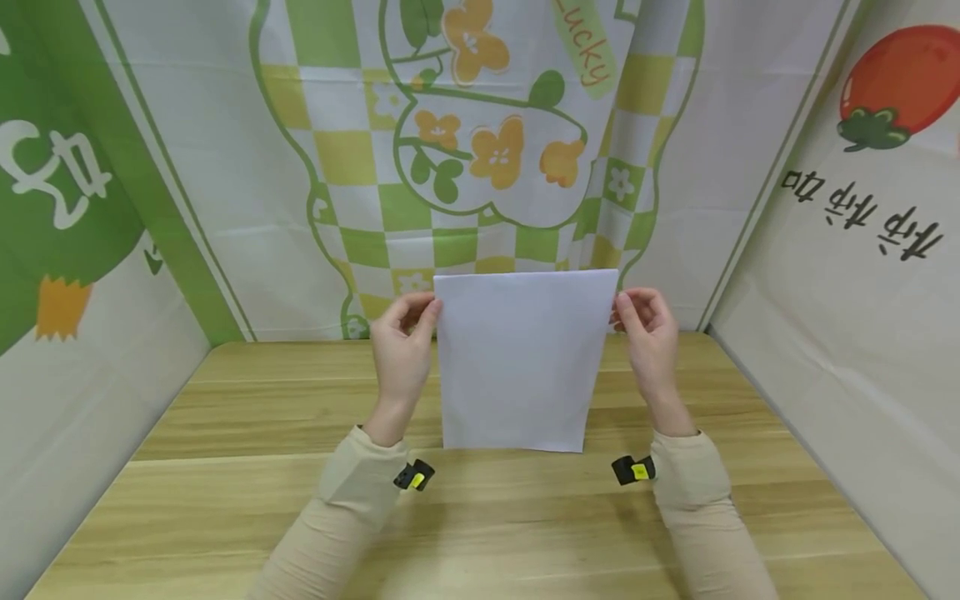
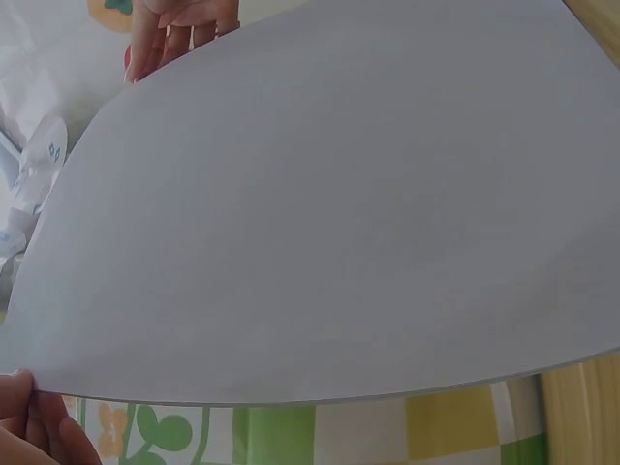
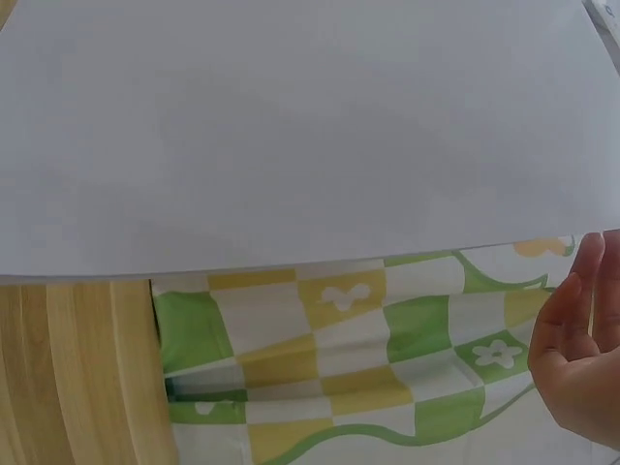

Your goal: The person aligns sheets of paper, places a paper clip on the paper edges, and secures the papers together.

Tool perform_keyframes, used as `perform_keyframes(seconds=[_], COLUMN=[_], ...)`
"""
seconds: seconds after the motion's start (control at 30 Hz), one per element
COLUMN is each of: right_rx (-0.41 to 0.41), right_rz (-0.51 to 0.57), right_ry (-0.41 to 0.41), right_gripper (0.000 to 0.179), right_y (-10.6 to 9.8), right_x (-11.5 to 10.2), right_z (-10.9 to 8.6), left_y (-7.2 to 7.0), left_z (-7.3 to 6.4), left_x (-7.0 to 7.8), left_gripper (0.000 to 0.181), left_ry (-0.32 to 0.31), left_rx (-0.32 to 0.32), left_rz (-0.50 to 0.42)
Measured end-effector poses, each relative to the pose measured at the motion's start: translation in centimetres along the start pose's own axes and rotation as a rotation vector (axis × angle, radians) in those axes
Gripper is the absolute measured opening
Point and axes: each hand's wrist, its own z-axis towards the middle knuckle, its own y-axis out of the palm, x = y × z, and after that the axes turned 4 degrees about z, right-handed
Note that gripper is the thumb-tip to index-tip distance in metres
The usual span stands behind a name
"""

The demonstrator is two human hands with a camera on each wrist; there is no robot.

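The paper (image 1: pixel 523 363) is upright over the worktop (image 1: pixel 247 450), its lower edge perhaps resting there. The left hand (image 1: pixel 402 346) and right hand (image 1: pixel 651 340) pinch opposite sides near the upper corners, probably to keep it from sagging. A patterned cloth (image 1: pixel 487 179) hangs behind.

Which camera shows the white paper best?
The head view: it shows the white paper with all four corners, between the left hand and right hand. Both wrist views show it bigger, but cut off at the picture's edges.
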Motion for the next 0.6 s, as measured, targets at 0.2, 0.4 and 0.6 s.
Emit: perform_keyframes(seconds=[0.2,0.4,0.6], right_rx=[-0.035,-0.032,-0.031], right_rz=[-0.032,-0.054,-0.085], right_ry=[0.027,0.062,0.079], right_gripper=[0.002,0.006,0.008], right_y=[-0.5,-1.1,-2.1], right_x=[0.1,0.4,1.0], right_z=[-0.1,-0.2,-0.2], left_y=[-0.1,-0.1,-0.1], left_z=[0.0,0.0,-0.1], left_x=[0.0,0.1,0.0], left_gripper=[0.016,0.015,0.016], left_ry=[0.019,0.016,0.020], left_rx=[0.003,0.010,0.007], left_rz=[0.000,-0.009,-0.010])
